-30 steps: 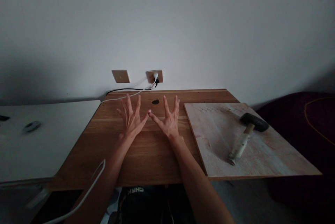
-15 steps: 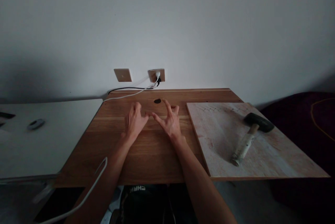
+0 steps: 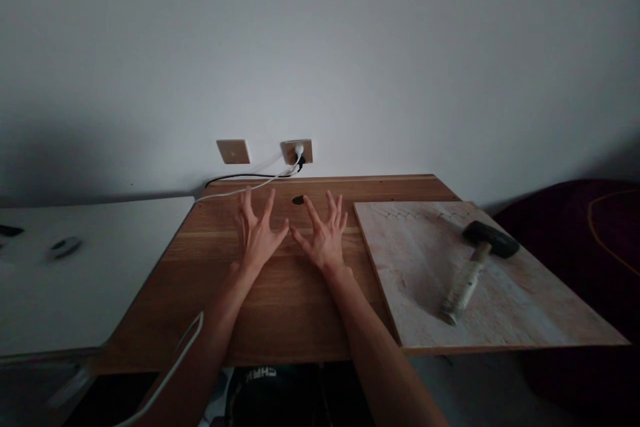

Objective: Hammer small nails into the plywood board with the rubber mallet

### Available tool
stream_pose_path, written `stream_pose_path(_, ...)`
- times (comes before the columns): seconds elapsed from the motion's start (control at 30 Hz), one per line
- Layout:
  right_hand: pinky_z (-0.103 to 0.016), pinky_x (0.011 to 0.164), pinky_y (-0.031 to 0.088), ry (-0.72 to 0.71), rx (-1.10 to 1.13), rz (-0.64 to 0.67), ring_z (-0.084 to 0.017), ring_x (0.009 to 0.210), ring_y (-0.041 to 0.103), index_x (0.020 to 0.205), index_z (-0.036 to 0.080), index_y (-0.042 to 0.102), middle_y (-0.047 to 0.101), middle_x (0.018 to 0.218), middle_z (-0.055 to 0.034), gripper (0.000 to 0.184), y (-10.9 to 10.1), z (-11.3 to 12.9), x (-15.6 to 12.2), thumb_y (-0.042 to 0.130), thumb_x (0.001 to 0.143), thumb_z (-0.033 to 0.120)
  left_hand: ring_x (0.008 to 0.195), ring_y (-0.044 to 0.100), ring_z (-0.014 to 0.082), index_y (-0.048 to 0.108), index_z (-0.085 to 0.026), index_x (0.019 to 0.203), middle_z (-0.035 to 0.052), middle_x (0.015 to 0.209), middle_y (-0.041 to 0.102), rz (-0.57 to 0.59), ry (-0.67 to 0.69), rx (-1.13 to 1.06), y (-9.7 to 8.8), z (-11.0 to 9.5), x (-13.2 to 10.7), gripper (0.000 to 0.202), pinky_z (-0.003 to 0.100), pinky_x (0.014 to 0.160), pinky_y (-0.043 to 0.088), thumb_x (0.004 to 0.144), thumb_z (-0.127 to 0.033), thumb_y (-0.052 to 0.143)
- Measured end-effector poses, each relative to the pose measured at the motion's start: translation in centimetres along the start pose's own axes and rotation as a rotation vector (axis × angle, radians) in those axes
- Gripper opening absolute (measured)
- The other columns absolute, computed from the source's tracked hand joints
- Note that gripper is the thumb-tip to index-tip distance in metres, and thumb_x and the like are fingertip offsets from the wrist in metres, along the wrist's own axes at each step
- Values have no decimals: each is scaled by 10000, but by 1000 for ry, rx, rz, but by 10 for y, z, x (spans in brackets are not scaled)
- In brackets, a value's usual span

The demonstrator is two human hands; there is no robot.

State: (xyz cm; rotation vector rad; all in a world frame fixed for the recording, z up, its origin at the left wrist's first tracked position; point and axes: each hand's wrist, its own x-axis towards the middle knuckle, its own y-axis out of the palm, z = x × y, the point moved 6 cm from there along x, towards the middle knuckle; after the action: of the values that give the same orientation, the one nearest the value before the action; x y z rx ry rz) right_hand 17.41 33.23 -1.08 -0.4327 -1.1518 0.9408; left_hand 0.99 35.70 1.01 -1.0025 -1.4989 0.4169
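Note:
My left hand (image 3: 257, 234) is over the middle of the wooden table (image 3: 290, 320), fingers spread and nothing in it. Beside it, my right hand (image 3: 325, 235) also has its fingers apart and holds nothing. The two thumbs point at each other and nearly meet; whether they touch I cannot tell. Just beyond the hands is a dark oval hole or spot (image 3: 298, 200) in the wood. To the right lies a pale board (image 3: 410, 267), with a mallet (image 3: 470, 277) on it, black-headed and with a whitish, worn handle.
A white table (image 3: 115, 274) adjoins on the left, with a computer mouse (image 3: 66, 247) on it. White and black cords run from a wall socket (image 3: 297, 152) along the back edge. A white cable (image 3: 175, 367) crosses near my left forearm. A dark beanbag-like shape (image 3: 565, 220) is at right.
Both hands have opened from curled fingers to widely spread ones. They stay in about the same place over the table. The view has tilted slightly upward.

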Motion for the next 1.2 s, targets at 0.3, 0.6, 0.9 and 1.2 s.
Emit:
stream_pose_path(0.3, -615, 1027, 379, 27, -45, 51, -415, 1429, 244, 1439, 377, 518, 300, 1558, -121, 646, 1, 6, 0, 645, 856, 625, 1283, 465, 383, 607, -211, 1334, 193, 1345, 514, 126, -51, 122, 9, 9, -1, 450, 617, 1092, 317, 957, -436, 509)
stream_pose_path(0.6, -448, 839, 448, 82, -94, 169, -305, 1010, 486, 987, 211, 648, 515, 1014, -114, 173, 3, 6, 0, 589, 827, 237, 1143, 534, 381, 628, -164, 1107, 187, 1148, 567, 146, -71, 152, 6, 5, -2, 292, 547, 972, 423, 888, -354, 596)
stream_pose_path(0.9, -650, 1116, 358, 37, 149, 10, -421, 1551, 81, 1620, 335, 215, 32, 1693, -128, 781, 2, 5, 0, 531, 958, 604, 1540, 195, 426, 179, -220, 1638, 197, 1675, 240, 116, -26, -73, 18, 5, -2, 722, 772, 1156, 157, 1010, -476, 427)
stream_pose_path(1.2, -495, 1015, 525, 68, 279, 88, -320, 1410, 492, 1637, 271, -92, 213, 1686, -172, 777, 1, 2, 1, 330, 1049, 553, 1566, -65, 437, 630, -314, 1393, 73, 1673, 306, 96, -1, -49, 10, 7, 2, 461, 837, 1129, 33, 1029, -478, 399)
